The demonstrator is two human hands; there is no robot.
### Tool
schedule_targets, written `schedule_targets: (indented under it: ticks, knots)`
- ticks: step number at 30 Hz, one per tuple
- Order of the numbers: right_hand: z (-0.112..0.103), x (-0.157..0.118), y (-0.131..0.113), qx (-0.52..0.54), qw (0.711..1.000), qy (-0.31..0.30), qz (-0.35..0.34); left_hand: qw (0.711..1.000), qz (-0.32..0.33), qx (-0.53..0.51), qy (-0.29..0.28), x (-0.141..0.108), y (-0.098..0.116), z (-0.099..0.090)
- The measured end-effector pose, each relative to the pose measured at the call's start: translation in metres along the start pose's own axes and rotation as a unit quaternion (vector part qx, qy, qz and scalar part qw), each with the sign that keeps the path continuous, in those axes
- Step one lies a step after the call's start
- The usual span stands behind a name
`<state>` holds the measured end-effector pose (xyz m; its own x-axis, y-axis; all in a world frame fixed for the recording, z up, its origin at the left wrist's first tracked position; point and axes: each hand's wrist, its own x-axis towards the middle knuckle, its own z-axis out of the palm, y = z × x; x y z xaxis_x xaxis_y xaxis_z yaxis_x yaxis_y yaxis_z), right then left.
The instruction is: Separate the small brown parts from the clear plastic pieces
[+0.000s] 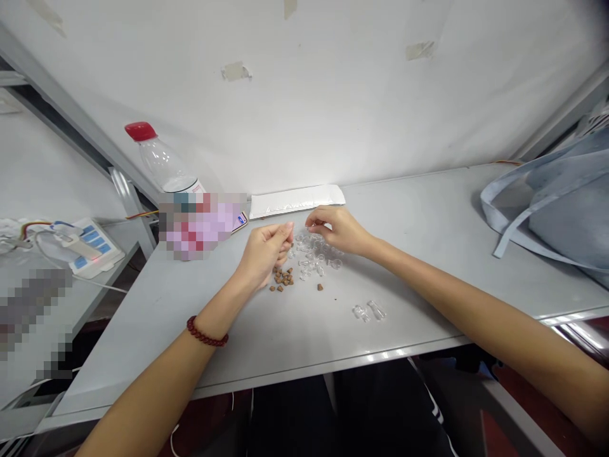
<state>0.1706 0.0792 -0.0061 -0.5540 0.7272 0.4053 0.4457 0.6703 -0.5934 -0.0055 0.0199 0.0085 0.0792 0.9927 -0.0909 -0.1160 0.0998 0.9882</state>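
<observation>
My left hand (267, 252) is closed just above the grey table, its thumb pressed against the curled index finger. Whatever it pinches, if anything, is hidden. Below it lie several small brown cork stoppers (284, 278). A single cork (320, 287) sits apart to their right. My right hand (339, 230) reaches over a pile of small clear bottles (314, 259), thumb and fingertips bent together at the pile's far side. What lies between those fingertips is too small to make out. Nearer the front edge, a clear bottle (377, 310) rests beside another clear piece (360, 313).
A white padded packet (297, 201) lies along the wall. At the left are a red-capped bottle (164, 158), a blurred lilac item (204, 228) and a phone (241, 221). A power strip (95, 247) sits beyond the table's left edge. A grey-blue bag (566, 203) occupies the right end.
</observation>
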Motion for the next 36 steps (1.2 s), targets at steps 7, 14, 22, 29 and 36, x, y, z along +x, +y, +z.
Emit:
schedule_targets:
  ticks: [7, 14, 22, 29, 36]
  knots:
    - [-0.009, 0.002, 0.021, -0.041, 0.992, -0.105, 0.053, 0.976, -0.019, -0.178, 0.121, 0.01, 0.023, -0.027]
    - [0.0, 0.021, 0.009, -0.066, 0.993, -0.094, 0.023, 0.977, -0.027, -0.163, 0.135, 0.017, 0.02, -0.035]
    - [0.018, 0.049, 0.008, -0.093, 0.983, -0.157, -0.026, 0.99, -0.051, -0.09, 0.101, 0.018, 0.011, -0.033]
    - [0.019, 0.06, 0.019, -0.105, 0.973, -0.201, -0.03, 0.994, -0.061, -0.026, 0.091, 0.018, 0.008, -0.033]
    - [0.007, 0.059, 0.005, -0.022, 0.988, -0.147, -0.042, 0.987, -0.102, 0.085, 0.09, 0.019, 0.001, -0.025]
